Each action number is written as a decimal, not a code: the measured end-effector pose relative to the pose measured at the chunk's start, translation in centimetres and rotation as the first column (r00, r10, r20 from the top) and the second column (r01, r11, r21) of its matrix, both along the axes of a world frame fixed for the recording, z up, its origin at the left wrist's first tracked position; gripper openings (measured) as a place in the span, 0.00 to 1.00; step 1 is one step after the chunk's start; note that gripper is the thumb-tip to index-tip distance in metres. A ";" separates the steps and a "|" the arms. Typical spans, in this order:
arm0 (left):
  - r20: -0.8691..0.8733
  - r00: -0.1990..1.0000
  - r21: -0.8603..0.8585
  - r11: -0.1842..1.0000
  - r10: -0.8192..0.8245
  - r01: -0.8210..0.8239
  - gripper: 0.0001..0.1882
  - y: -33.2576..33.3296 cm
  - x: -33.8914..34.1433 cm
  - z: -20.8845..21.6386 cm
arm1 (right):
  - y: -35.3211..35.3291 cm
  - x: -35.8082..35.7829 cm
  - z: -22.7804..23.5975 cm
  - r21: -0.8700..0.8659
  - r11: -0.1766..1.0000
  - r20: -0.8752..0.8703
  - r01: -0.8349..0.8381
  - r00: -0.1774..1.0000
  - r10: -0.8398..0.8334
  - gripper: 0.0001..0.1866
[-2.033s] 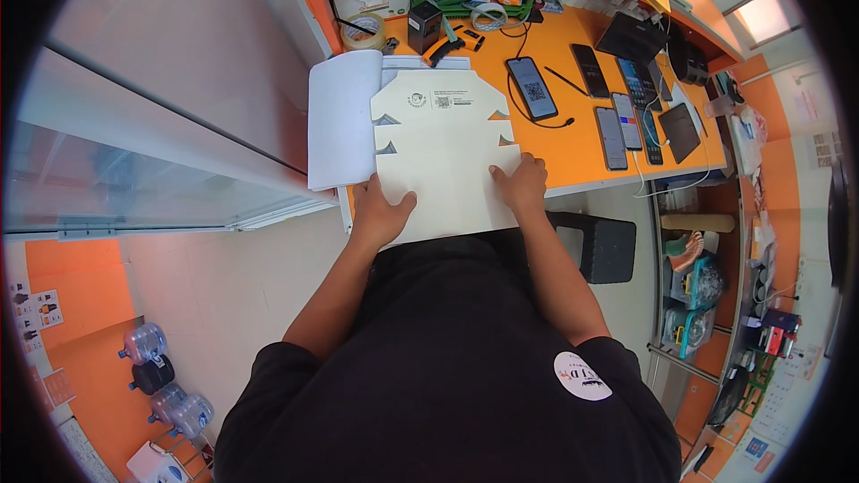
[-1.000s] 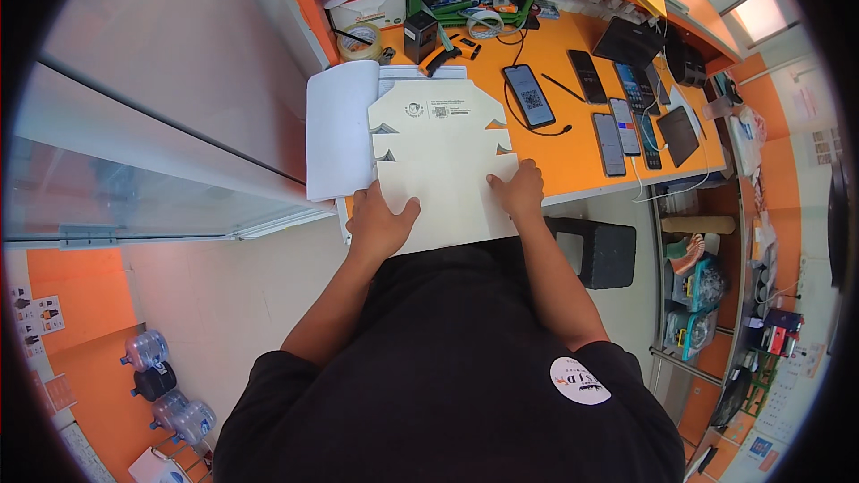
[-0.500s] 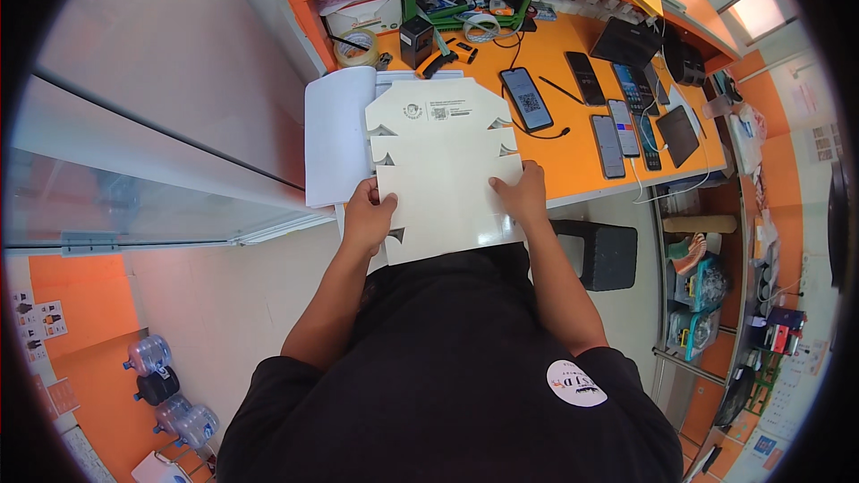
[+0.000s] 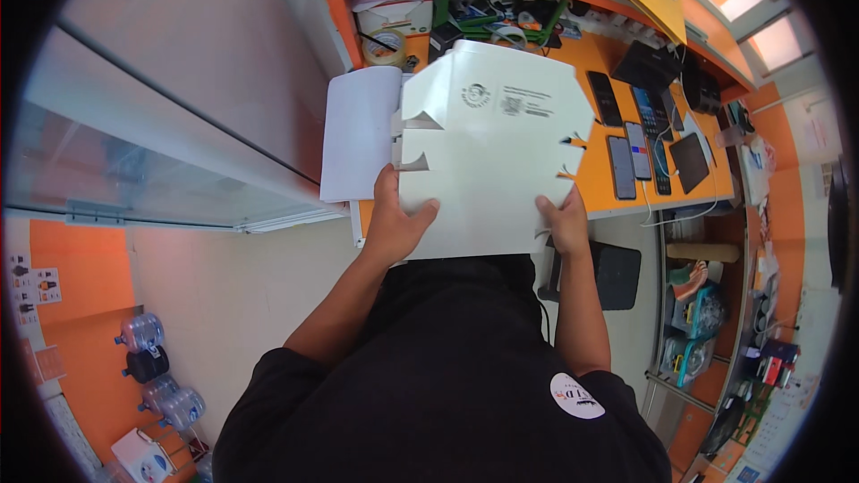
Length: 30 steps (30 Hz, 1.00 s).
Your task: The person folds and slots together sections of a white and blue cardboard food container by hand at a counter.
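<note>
A white glossy card folder [image 4: 488, 161] with cut corners and notched slits on both sides is held up in front of me, tilted toward me. Small printing and a square code show near its top. My left hand [image 4: 398, 224] grips its lower left edge, thumb on the face and fingers behind. On its lower right edge, my right hand [image 4: 565, 219] pinches it the same way. What lies behind the sheet is hidden. Beside its left edge is a stack of white paper [image 4: 362, 134] on the orange desk [image 4: 601, 192].
Several phones lie on the desk's right side, among them a grey-screened phone [image 4: 621, 166]. A clear tape roll [image 4: 385, 47] and a green rack [image 4: 438, 9] stand at the back. A black stool [image 4: 608, 275] is below the desk; a shelf unit [image 4: 702, 255] stands at right.
The folder has shifted right and come up closer, looking larger, with its top edge tilting. Both hands have moved with it, still gripping. It now covers the phone with the code on its screen.
</note>
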State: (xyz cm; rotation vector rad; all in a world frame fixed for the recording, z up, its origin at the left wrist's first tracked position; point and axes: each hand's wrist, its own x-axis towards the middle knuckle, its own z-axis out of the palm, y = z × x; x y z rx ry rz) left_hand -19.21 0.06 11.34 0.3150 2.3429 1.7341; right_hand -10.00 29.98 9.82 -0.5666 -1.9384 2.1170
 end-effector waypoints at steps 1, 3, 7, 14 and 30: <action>-0.048 0.999 -0.006 1.000 -0.005 0.005 0.30 0.0 0.4 0.1 | 0.2 0.6 -0.4 -0.036 0.999 -0.051 -0.025 0.998 0.023 0.33; -0.136 0.991 -0.004 1.000 -0.012 0.012 0.29 -0.3 1.0 0.8 | 0.7 1.4 -0.9 -0.104 0.992 -0.156 -0.078 0.986 0.061 0.34; -0.177 0.982 0.268 0.956 -0.072 0.119 0.24 -0.3 1.8 1.2 | 1.2 2.3 -0.9 -0.105 0.986 -0.225 -0.127 0.969 0.101 0.37; -0.262 0.963 0.405 0.913 0.061 0.052 0.24 0.3 1.4 1.6 | 0.6 0.3 3.1 0.019 1.000 -0.330 0.012 0.944 -0.005 0.33; -0.218 0.964 0.081 0.987 0.154 -0.140 0.22 0.6 -3.2 2.1 | -0.7 -3.7 -1.1 0.227 0.970 -0.182 0.084 0.982 -0.042 0.16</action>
